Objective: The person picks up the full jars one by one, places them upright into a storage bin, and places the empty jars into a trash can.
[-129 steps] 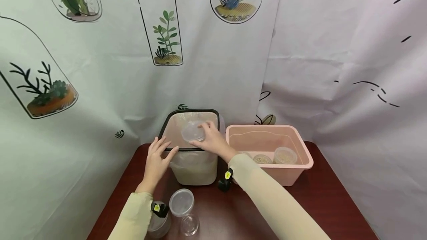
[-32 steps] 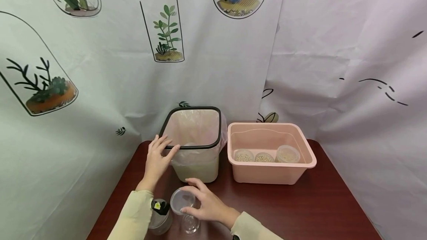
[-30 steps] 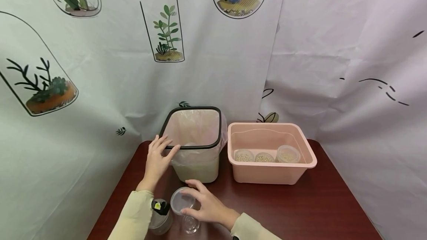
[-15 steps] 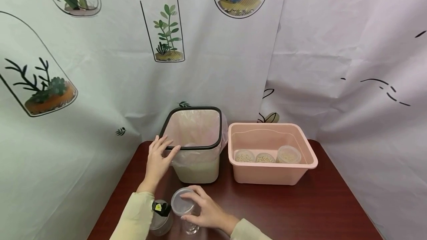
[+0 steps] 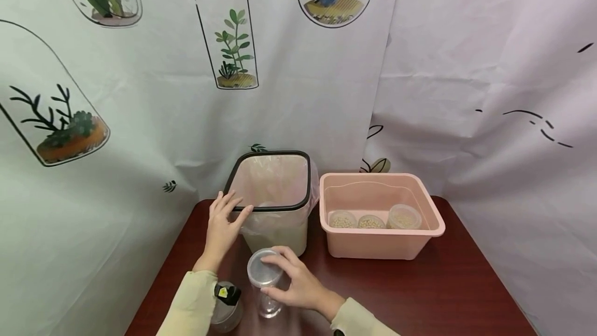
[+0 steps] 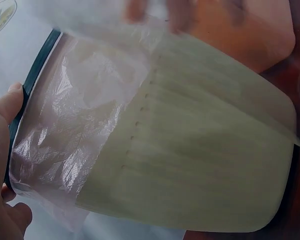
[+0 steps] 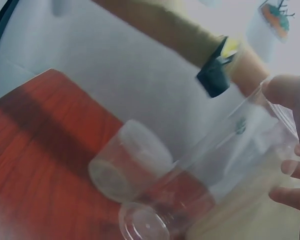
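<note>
My right hand (image 5: 300,284) grips a clear plastic jar (image 5: 269,302) near its translucent lid (image 5: 265,268), thumb and fingers on either side. In the right wrist view, the see-through jar (image 7: 190,165) slants across the frame and looks to contain nothing. My left hand (image 5: 222,229) holds the black rim of a trash bin (image 5: 275,232) at its near left corner. Seen from the left wrist, the thumb (image 6: 11,102) presses on that rim. A second translucent lidded container (image 5: 227,315) stands on the table below my left wrist, partly hidden by the wrist camera.
A pink plastic tub (image 5: 378,242) stands to the right of the bin. Three clear containers lie inside; one round container (image 5: 404,217) with beige granules is at the right. A pinkish plastic bag (image 6: 75,125) lines the bin. The table (image 5: 420,294) is dark red wood.
My right hand came from above the bin, where it held a clear container, down to the lidded jar. It has since gripped and raised the jar slightly. The left hand has stayed put.
</note>
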The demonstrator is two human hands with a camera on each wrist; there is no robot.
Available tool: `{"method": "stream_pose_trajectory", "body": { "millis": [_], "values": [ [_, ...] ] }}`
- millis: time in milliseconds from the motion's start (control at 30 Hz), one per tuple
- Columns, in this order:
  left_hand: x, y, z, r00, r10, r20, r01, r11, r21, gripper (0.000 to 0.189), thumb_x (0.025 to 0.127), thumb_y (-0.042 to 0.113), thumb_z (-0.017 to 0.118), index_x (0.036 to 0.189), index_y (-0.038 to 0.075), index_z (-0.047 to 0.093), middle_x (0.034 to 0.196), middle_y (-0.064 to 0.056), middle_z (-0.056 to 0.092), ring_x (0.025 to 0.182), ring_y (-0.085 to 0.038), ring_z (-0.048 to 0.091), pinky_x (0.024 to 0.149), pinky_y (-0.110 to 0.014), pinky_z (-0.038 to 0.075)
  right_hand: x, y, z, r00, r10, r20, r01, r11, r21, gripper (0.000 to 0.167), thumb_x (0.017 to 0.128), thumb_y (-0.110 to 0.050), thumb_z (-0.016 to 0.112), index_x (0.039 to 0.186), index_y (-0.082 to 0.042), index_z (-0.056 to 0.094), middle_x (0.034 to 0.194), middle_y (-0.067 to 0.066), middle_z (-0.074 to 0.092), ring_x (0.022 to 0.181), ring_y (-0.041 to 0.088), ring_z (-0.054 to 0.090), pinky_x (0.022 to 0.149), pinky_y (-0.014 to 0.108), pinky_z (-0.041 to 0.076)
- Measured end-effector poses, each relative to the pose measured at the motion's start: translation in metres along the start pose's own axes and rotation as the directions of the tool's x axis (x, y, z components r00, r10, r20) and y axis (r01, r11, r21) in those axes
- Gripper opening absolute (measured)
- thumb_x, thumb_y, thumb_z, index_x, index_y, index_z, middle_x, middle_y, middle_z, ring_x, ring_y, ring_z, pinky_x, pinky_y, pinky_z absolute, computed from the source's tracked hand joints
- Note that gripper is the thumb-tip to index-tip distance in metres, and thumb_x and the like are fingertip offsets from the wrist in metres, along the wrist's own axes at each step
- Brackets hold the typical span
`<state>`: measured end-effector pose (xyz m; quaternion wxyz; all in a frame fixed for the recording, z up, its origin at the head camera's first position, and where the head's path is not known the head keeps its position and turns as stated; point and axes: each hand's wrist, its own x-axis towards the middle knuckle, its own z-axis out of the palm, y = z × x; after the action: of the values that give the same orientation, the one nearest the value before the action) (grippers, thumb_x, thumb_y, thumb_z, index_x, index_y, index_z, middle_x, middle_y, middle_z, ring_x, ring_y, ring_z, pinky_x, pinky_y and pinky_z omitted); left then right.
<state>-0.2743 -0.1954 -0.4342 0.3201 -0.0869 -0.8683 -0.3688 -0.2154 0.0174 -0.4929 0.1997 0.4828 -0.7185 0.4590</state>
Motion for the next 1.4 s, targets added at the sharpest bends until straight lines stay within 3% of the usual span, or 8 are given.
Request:
{"method": "stream_pose_trajectory", "body": {
  "millis": [400,867,1000,1167,1400],
  "values": [
    [0.001,-0.003,0.003,1.000,0.018,-0.019,-0.018,1.000,-0.006,0.041,0.080,0.029,0.074,0.112,0.004,0.067,0.134,-0.013,0.049,0.135,-0.035,0.025,0.101,-0.059,0.026,0.031,-0.018,-0.043,0.996,-0.038,-0.085,0.037,0.999,-0.014,0.053,0.080,-0.027,0.072,0.126,-0.011,0.052,0.128,0.014,0.045,0.111,0.021,0.052,0.087,0.028,0.046],
    [0.001,-0.001,0.002,1.000,0.009,-0.004,-0.009,1.000,-0.009,0.042,0.081,0.031,0.073,0.113,0.005,0.066,0.135,-0.013,0.048,0.135,-0.034,0.023,0.100,-0.059,0.026,0.067,-0.044,-0.086,0.962,-0.165,-0.216,0.162,0.986,-0.031,0.052,0.083,-0.029,0.070,0.126,-0.007,0.052,0.127,0.019,0.046,0.114,0.031,0.048,0.086,0.035,0.045],
    [0.001,-0.001,0.001,1.000,0.001,0.007,-0.001,1.000,-0.016,0.042,0.081,0.031,0.072,0.114,0.006,0.066,0.136,-0.012,0.047,0.136,-0.031,0.021,0.101,-0.059,0.026,0.078,-0.050,-0.097,0.939,-0.222,-0.263,0.215,0.975,-0.055,0.052,0.083,-0.029,0.070,0.125,-0.004,0.051,0.127,0.022,0.046,0.117,0.035,0.046,0.090,0.038,0.043],
    [0.001,-0.002,0.001,1.000,0.018,0.003,-0.018,1.000,-0.025,0.039,0.082,0.026,0.072,0.113,0.003,0.066,0.135,-0.014,0.047,0.136,-0.033,0.022,0.100,-0.059,0.027,0.092,-0.057,-0.109,0.892,-0.296,-0.342,0.281,0.955,-0.092,0.050,0.084,-0.028,0.069,0.122,0.001,0.052,0.123,0.028,0.046,0.113,0.037,0.047,0.091,0.036,0.042],
    [-0.001,-0.003,0.001,0.999,0.032,0.003,-0.032,0.999,-0.027,0.039,0.082,0.022,0.072,0.114,0.002,0.065,0.135,-0.015,0.047,0.136,-0.033,0.022,0.099,-0.060,0.028,0.110,-0.071,-0.120,0.839,-0.304,-0.451,0.313,0.948,-0.058,0.046,0.085,-0.019,0.068,0.114,0.012,0.050,0.116,0.038,0.043,0.110,0.045,0.045,0.090,0.032,0.042]
  ]
}}
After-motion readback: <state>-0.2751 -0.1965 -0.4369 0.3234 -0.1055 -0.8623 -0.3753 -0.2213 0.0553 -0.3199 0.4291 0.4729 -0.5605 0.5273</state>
